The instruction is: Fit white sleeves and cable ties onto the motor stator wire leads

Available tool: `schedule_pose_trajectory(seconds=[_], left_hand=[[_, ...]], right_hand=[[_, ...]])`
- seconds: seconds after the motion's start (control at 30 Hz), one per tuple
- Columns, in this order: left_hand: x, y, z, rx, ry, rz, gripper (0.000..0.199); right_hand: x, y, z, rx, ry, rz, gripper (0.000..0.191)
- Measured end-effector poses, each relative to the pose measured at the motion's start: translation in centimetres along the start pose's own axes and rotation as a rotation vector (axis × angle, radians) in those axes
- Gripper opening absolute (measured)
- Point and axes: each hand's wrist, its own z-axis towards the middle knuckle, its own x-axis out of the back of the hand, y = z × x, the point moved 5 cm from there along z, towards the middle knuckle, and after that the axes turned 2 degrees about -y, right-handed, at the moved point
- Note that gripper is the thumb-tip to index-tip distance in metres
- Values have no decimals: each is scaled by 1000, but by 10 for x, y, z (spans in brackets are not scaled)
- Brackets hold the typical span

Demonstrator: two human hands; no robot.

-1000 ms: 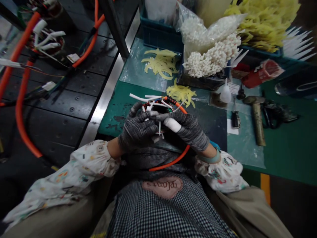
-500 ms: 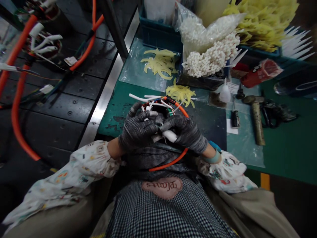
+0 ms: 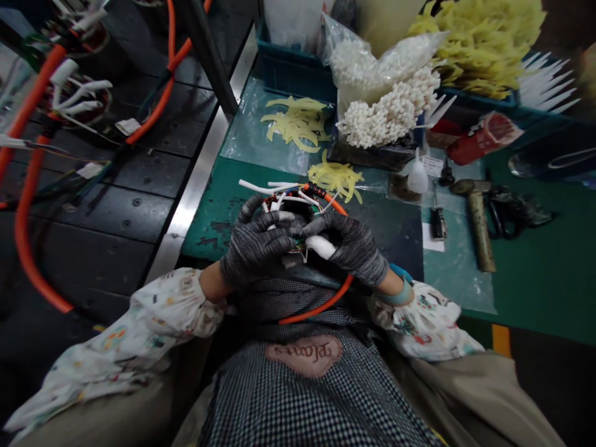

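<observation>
A motor stator (image 3: pixel 298 208) with copper windings and white-sleeved wires stands at the bench's near edge, in front of my body. My left hand (image 3: pixel 261 243), in a grey knit glove, curls around its left side, fingertips on the near rim. From the right, my gloved right hand (image 3: pixel 349 245) pinches at the same rim, close to the left fingertips. What it pinches is hidden. A white piece (image 3: pixel 321 246) shows at the right thumb; I cannot tell whether it is a thumb wrapping. An orange cable (image 3: pixel 333 198) leaves the stator's far side and passes behind my right hand.
Yellow strips (image 3: pixel 335 177) lie just beyond the stator. A bag of white beads (image 3: pixel 386 112) stands behind them. At right are a hammer (image 3: pixel 477 223), a screwdriver (image 3: pixel 437 220) and a white squeeze bottle (image 3: pixel 418 177). More stators (image 3: pixel 79 102) with orange cables stand at left.
My fingers have shifted slightly at the near rim, and the white piece at my right thumb is turned a little. The whole view has moved slightly; the stator stays in place.
</observation>
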Motion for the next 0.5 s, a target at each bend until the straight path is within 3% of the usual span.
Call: schedule_pose_trajectory(seconds=[0.13,0.23,0.3,0.4,0.5], left_hand=[[-4,-2,0,69,-83,24,21],[3,3,3,2,29,47,4],[7,7,5,-48,101,53,6],[8,6,6,-27,100,48,6],[7,5,2,-29,96,58,5]], right_hand=[[1,-2,0,26,17,9,10],[0,2,-3,48,-24,9,10],[-4,3,-9,122,-102,-15,12],[-11,5,-22,262,-158,-127,13],[-17,8,-26,221,-116,-180,9]])
